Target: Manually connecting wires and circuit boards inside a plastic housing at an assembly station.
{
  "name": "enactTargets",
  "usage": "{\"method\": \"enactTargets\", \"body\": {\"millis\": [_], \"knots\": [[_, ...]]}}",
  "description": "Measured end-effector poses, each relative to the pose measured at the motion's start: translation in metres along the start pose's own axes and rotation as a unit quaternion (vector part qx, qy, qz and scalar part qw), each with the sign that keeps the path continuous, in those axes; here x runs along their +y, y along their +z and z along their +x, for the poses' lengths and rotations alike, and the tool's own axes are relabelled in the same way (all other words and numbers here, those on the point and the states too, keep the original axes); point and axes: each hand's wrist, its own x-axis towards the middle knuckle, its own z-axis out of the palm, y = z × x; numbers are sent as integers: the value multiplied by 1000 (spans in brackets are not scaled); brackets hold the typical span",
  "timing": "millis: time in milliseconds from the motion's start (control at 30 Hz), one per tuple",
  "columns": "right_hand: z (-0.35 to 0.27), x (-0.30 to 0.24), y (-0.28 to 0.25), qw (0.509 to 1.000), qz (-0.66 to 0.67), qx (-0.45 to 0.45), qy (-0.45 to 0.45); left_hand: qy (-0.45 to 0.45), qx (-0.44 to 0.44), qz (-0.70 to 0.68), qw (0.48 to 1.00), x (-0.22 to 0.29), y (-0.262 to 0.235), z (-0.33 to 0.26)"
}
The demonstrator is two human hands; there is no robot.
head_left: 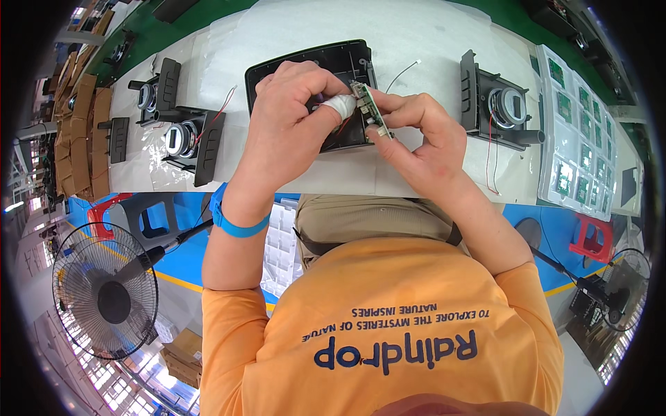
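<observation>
The grip of the right hand is narrow, finger and thumb pinching a small green board by its side. The left hand, thumb wrapped in white, has its fingertips gathered at the board's upper end; whether they pinch the board itself or a wire behind it, I cannot tell. The board is tilted on edge above the right side of an open black case, which lies on the desk partly hidden by the left hand.

The work looks partway along — the board is out of its tray and in hand, but not seated in the case, and the case is open. Three speakers lie apart from it, two on the left and one on the right, each with its panel; thin red leads trail loose from the nearer left one and the right one. The tray at the far right holds many more boards.

As for room, the case sits near the desk's front edge, close to the person's lap. There is open sheet beyond the case and between it and the right speaker — only a thin dark wire lies there.
</observation>
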Motion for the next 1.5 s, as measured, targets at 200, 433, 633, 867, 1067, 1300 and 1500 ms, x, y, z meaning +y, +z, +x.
{"method": "enactTargets", "body": {"millis": [200,433,633,867,1067,1300,1500], "knots": [[0,0,-5,985,130,5,110,31,24,95,995,5,-3,-6],[-9,16,-9,999,42,21,-20,-12,94,-36,995,12,-5,-19],[-12,11,-4,995,99,22,9,-31,111,-32,993,15,3,-28],[-10,4,1,986,157,29,56,8,113,72,991,15,8,-22],[-7,10,5,995,82,52,-37,-3,113,58,992,16,8,-22],[-12,11,0,997,34,3,-65,29,134,69,988,17,11,-26],[-5,10,-3,993,-15,-19,-112,32,106,112,987,20,-1,-29]]}}
